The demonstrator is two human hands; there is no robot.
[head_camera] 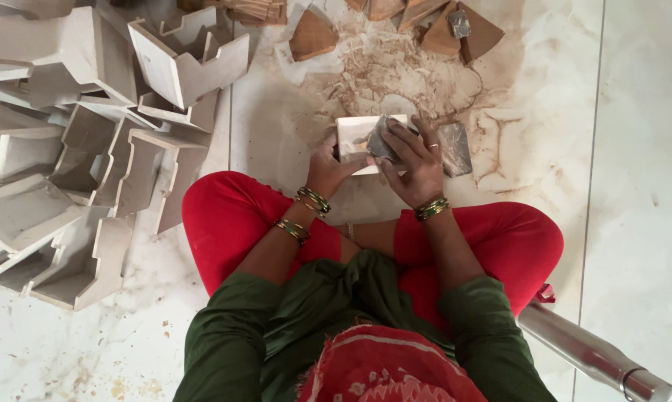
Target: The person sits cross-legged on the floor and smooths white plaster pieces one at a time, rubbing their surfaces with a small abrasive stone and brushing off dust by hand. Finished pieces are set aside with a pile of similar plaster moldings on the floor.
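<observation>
I sit cross-legged on a tiled floor in red trousers. My left hand (327, 168) grips the near left side of a pale wooden block (354, 132) that rests on the floor in front of my knees. My right hand (416, 162) presses a grey sheet of sandpaper (381, 141) onto the block's right part, fingers curled over it. Green and gold bangles ring both wrists. The block's near right corner is hidden under my right hand.
A heap of pale stepped wooden pieces (90, 141) fills the left. Brown triangular wood pieces (312, 36) and sawdust (395, 71) lie beyond the block. Another grey sandpaper sheet (455, 147) lies to the right. A metal tube (589, 353) crosses the lower right.
</observation>
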